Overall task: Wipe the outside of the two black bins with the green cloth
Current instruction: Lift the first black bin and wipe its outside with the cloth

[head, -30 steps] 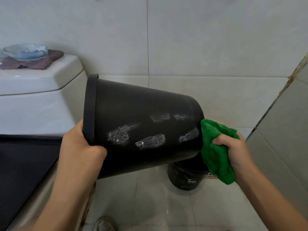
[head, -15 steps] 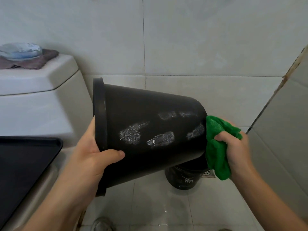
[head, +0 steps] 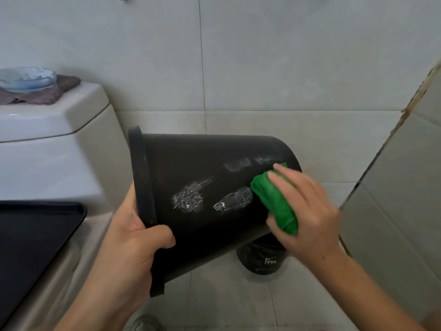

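Observation:
A black bin (head: 191,163) is held tipped on its side in mid-air, rim to the left, with several whitish smears on its wall. My left hand (head: 128,254) grips its rim from below, thumb on the outside. My right hand (head: 307,211) presses the bunched green cloth (head: 274,201) against the bin's side near its base, partly covering one smear. A second, smaller black bin (head: 262,261) stands upright on the floor beneath, mostly hidden by the first bin and my right hand.
A white toilet cistern (head: 47,151) stands at the left, with a glass dish (head: 26,77) on a brown cloth (head: 47,94) on its lid. A black tray-like lid (head: 31,235) lies at lower left. Tiled walls close in behind and at right (head: 405,199). A shoe tip (head: 145,323) shows on the floor.
My right hand has moved the green cloth from the bin's base end onto its side wall, over the smears. The bin has shifted slightly lower and to the right in my left hand.

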